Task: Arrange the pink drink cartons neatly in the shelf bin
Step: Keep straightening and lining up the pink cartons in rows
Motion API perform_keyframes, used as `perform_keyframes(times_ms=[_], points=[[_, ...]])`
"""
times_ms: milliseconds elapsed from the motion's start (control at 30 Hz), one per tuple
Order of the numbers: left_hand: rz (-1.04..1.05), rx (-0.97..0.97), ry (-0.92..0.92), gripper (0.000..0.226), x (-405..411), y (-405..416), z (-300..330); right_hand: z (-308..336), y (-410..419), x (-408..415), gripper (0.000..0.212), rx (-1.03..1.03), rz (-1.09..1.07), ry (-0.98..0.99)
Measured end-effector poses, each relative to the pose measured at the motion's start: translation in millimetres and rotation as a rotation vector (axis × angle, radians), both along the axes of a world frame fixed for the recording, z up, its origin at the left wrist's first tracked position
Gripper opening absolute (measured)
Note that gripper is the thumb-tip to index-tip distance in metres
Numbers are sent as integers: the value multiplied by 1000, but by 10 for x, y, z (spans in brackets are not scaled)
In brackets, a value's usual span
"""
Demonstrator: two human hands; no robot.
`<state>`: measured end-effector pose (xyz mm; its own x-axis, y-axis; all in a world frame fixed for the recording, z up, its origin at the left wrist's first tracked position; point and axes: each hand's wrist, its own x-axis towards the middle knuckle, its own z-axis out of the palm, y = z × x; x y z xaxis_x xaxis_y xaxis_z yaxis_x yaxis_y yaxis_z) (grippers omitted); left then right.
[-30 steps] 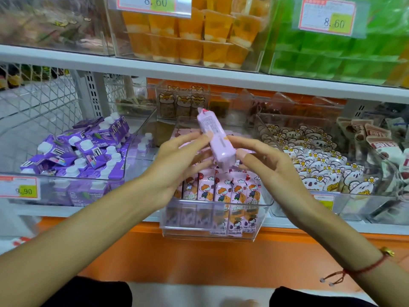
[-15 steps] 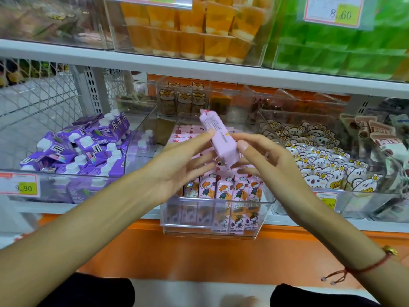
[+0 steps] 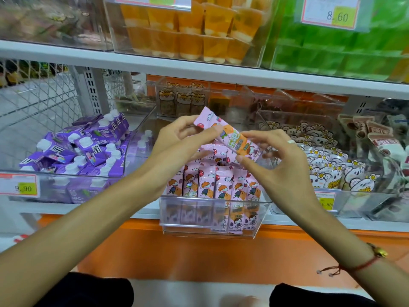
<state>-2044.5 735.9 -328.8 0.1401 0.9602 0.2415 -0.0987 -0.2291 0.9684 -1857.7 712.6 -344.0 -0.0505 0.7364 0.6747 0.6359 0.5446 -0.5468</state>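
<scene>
A pink drink carton (image 3: pixel 230 135) with an orange cartoon print hangs tilted above the clear shelf bin (image 3: pixel 212 220). My left hand (image 3: pixel 177 149) pinches its upper left end between thumb and fingers. My right hand (image 3: pixel 276 165) pinches its lower right end. Below them a row of several pink cartons (image 3: pixel 217 189) stands upright along the bin's front wall, with more pink cartons lying behind, partly hidden by my hands.
A clear bin of purple cartons (image 3: pixel 88 151) sits to the left, a bin of white bear-print pouches (image 3: pixel 327 165) to the right. A white shelf board (image 3: pixel 199 69) with orange cups (image 3: pixel 199 32) runs overhead. Price tags hang on the bin fronts.
The carton has turned so its printed face shows and lies flatter, slanting down to the right. Both hands shifted from flat fingers against its sides to pinching its ends.
</scene>
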Motion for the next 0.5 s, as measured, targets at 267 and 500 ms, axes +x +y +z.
perform_keyframes(times_ms=[267,500], points=[[285,386,101,27,31,127,-68,-22,39,-24,26,69,-54,-61],[284,402,372,26,95,334,-245,-222,51,-73,41,-155,-55,-648]])
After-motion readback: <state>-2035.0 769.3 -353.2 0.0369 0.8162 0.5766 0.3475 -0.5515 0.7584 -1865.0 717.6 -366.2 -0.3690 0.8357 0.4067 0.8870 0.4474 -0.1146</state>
